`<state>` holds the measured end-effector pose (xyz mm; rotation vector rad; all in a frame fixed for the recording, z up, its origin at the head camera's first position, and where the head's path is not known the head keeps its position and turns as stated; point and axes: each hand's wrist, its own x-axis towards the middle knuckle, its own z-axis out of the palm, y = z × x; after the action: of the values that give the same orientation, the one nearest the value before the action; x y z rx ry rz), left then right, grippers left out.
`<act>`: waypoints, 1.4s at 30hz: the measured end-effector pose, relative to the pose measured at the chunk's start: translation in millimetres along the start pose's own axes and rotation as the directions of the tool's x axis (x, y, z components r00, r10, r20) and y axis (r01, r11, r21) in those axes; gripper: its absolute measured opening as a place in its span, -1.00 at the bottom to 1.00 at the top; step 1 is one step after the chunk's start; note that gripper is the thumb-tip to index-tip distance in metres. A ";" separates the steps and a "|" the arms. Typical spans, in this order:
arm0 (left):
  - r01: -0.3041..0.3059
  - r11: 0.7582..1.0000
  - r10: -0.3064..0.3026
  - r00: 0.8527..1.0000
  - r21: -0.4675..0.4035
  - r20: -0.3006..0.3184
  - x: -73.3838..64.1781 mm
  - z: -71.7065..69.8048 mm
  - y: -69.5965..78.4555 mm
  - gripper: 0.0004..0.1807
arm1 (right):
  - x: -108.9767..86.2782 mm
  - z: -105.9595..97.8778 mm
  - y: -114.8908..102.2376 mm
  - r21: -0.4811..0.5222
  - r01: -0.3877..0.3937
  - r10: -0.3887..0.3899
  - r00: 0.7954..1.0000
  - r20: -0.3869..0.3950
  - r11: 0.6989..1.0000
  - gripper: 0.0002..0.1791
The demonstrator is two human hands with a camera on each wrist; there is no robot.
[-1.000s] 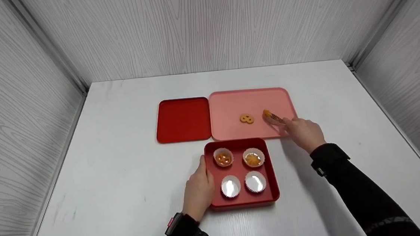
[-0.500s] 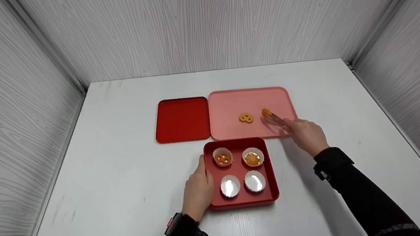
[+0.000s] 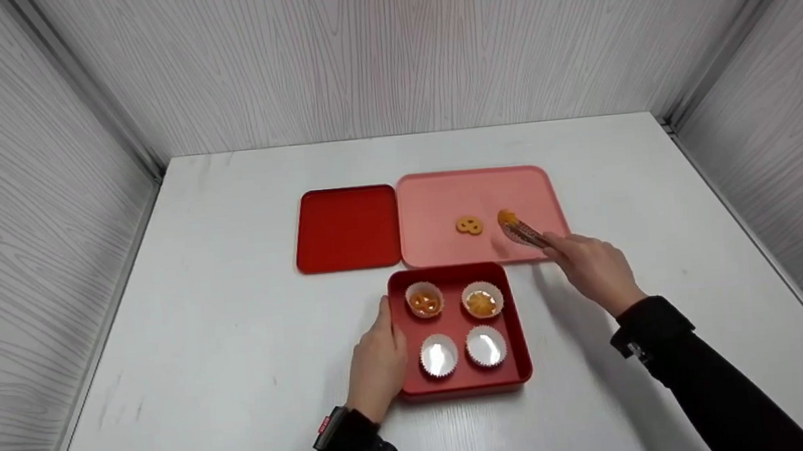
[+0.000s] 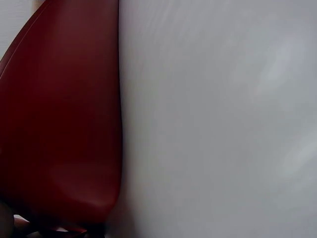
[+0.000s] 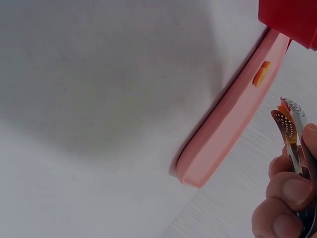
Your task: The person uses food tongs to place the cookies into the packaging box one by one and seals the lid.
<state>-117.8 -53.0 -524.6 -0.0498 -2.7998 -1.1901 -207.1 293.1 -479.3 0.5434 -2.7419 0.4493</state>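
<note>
My left hand [image 3: 376, 364] holds the left wall of a deep red box [image 3: 457, 386], its thumb at the rim. Inside stand paper cups: a pretzel-shaped cookie [image 3: 425, 302] lies in the back left cup, a round yellow cookie [image 3: 481, 304] in the back right one. The two front cups [image 3: 439, 356] look bare. My right hand [image 3: 595, 267] grips small metal tongs [image 3: 527, 234], their perforated tips pinching an orange-yellow piece [image 3: 506, 216] above the pink tray [image 3: 435, 194]. Left of it, another pretzel-shaped cookie [image 3: 469, 225] lies on that tray.
A flat red tray [image 3: 347, 230] adjoins the pink tray on its left. The box stands just in front of the pink tray. White table surface [image 3: 238, 339] surrounds them, with grey wood-grain walls [image 3: 388, 54] behind and at both sides.
My right hand has drawn slightly back and to the right, and the tongs with the orange-yellow piece have lifted a little off the tray. My left hand stays at the box.
</note>
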 end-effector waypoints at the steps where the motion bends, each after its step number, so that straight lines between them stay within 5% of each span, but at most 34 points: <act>1: 0.003 1.000 -0.003 1.000 0.000 0.002 -0.1 0.0 -0.1 -0.43 | -1.6 -0.7 -0.8 0.004 0.009 -0.009 1.000 -0.008 1.000 -0.67; 13: 0.001 1.000 -0.001 1.000 0.002 0.006 -2.1 0.7 -0.9 -0.43 | -23.3 -9.7 -17.5 0.041 0.147 -0.141 0.982 -0.122 0.988 -0.64; 21: 0.019 1.000 -0.019 1.000 -0.017 0.012 -1.1 1.3 -0.8 -0.43 | -34.8 -23.2 -31.4 0.062 0.216 -0.207 0.970 -0.128 0.974 -0.59; 33: 0.016 1.000 -0.016 1.000 -0.021 0.007 -0.3 0.0 0.2 -0.43 | -39.9 -48.1 -50.1 0.263 0.140 -0.175 0.978 0.112 0.954 -0.70; 42: 0.029 0.999 -0.028 0.999 -0.036 0.020 0.0 0.0 1.4 -0.43 | -42.5 -62.0 -59.1 0.343 0.024 -0.152 0.924 0.352 0.939 -0.68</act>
<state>-117.7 -52.0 -523.6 -0.0248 -2.8052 -1.2529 -130.8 276.7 -424.1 0.9215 -2.9965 0.8805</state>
